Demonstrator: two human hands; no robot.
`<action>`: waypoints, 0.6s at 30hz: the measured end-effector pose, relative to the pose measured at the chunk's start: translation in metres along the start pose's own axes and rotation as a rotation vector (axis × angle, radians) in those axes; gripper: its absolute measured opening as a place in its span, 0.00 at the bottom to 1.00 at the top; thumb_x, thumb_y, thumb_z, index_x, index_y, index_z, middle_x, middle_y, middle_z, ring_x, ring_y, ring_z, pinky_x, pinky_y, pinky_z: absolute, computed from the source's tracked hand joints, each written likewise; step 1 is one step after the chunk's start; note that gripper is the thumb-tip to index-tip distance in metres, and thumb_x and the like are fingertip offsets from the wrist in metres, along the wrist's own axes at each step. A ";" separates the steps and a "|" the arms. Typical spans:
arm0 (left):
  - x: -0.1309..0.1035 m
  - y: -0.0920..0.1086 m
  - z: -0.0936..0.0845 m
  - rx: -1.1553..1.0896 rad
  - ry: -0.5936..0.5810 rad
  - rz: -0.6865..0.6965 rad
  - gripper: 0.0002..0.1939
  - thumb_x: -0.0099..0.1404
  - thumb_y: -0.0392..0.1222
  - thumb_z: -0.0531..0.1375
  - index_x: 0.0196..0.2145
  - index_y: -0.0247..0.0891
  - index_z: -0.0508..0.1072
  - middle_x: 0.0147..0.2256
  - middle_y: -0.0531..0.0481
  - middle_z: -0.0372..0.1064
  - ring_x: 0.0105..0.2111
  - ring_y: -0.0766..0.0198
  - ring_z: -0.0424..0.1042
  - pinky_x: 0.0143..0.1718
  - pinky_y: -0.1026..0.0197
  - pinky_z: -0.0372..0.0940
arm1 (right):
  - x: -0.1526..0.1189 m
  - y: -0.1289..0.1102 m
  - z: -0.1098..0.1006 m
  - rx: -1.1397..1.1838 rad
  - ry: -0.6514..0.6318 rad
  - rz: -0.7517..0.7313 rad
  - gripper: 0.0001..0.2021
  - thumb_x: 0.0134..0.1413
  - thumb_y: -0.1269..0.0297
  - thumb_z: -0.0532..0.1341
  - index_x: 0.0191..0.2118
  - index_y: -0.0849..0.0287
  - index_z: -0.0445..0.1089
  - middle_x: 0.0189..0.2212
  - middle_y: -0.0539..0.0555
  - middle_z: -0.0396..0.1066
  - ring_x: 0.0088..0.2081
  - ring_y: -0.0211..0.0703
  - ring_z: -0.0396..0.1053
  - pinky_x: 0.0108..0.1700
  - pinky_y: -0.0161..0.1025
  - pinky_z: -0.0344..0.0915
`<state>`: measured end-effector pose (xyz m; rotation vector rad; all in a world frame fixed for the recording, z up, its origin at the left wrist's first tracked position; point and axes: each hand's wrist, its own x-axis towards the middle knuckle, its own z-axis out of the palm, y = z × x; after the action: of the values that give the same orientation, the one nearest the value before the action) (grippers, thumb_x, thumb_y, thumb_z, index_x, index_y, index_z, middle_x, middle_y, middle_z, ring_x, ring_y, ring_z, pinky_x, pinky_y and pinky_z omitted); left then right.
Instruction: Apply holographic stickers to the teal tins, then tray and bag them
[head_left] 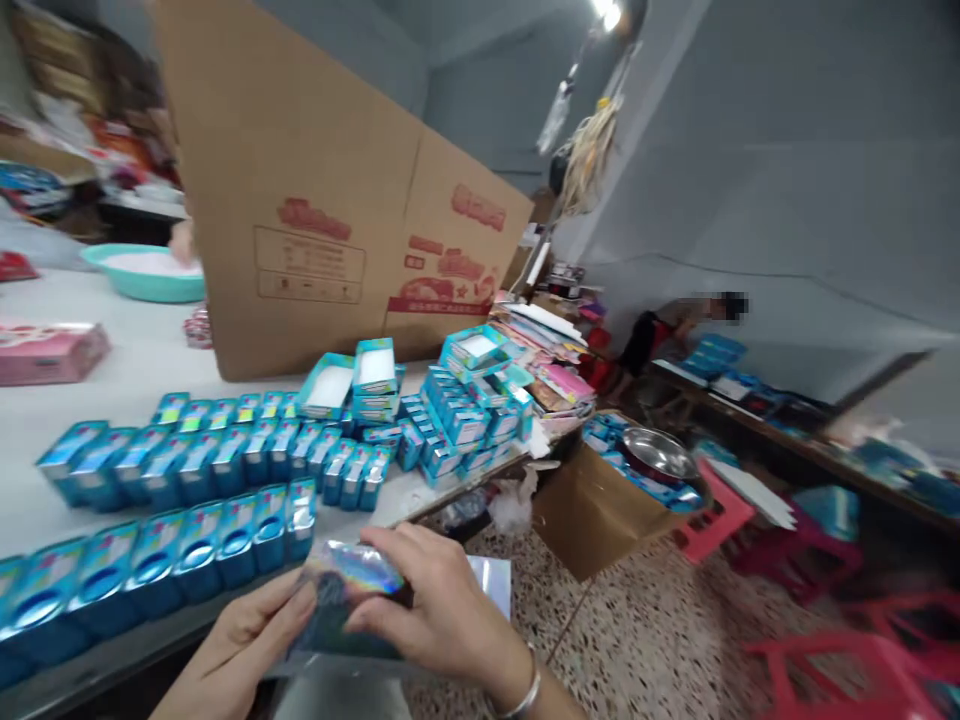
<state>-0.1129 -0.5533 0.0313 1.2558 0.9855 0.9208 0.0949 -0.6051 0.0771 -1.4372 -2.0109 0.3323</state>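
Observation:
Between my two hands is a shiny blue-green box with a rainbow glare on its top face; its lower part blurs into something clear and plastic-like below. My left hand pinches its left end between thumb and fingers. My right hand, with a metal bangle at the wrist, is wrapped over the right end, thumb in front. Just beyond, at the table edge, runs a row of blue boxes with round openings. More blue boxes stand upright in rows behind them.
A large cardboard sheet stands upright across the table. Blue trays are stacked before it. At right are an open carton holding a metal bowl, red stools and a bent-over person. Another person's hand touches a green basin.

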 end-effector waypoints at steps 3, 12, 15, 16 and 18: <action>-0.004 0.004 -0.007 -0.099 -0.023 -0.095 0.20 0.55 0.60 0.68 0.36 0.43 0.84 0.38 0.48 0.81 0.42 0.50 0.78 0.40 0.59 0.76 | 0.010 -0.008 0.002 0.085 -0.132 0.021 0.12 0.60 0.54 0.65 0.45 0.54 0.72 0.38 0.48 0.75 0.39 0.39 0.72 0.40 0.33 0.63; 0.002 -0.005 -0.034 0.373 -0.141 0.323 0.17 0.64 0.49 0.64 0.51 0.50 0.77 0.39 0.49 0.79 0.41 0.56 0.79 0.42 0.64 0.74 | 0.025 -0.008 0.024 -0.023 -0.279 -0.095 0.09 0.66 0.58 0.58 0.41 0.56 0.74 0.34 0.50 0.77 0.35 0.39 0.73 0.35 0.34 0.60; 0.003 0.004 -0.037 0.474 -0.210 0.378 0.09 0.65 0.47 0.63 0.41 0.49 0.81 0.35 0.51 0.78 0.36 0.60 0.78 0.38 0.68 0.72 | 0.024 -0.004 0.025 -0.012 -0.318 -0.111 0.11 0.67 0.55 0.58 0.43 0.55 0.73 0.35 0.50 0.77 0.37 0.41 0.73 0.37 0.34 0.62; 0.004 0.007 -0.039 0.480 -0.206 0.353 0.08 0.65 0.47 0.63 0.41 0.48 0.81 0.34 0.51 0.78 0.35 0.61 0.78 0.37 0.69 0.71 | 0.023 -0.003 0.025 0.006 -0.308 -0.101 0.12 0.65 0.54 0.60 0.47 0.55 0.72 0.38 0.51 0.77 0.40 0.42 0.73 0.40 0.35 0.63; 0.006 0.009 -0.045 0.458 -0.190 0.277 0.09 0.65 0.49 0.63 0.40 0.47 0.81 0.33 0.52 0.77 0.34 0.61 0.77 0.36 0.70 0.71 | 0.018 0.000 0.023 0.036 -0.266 -0.047 0.20 0.60 0.51 0.64 0.53 0.54 0.68 0.45 0.53 0.76 0.45 0.44 0.73 0.44 0.37 0.63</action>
<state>-0.1535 -0.5327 0.0375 1.8678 0.9122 0.7875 0.0773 -0.5853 0.0657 -1.3799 -2.2324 0.5614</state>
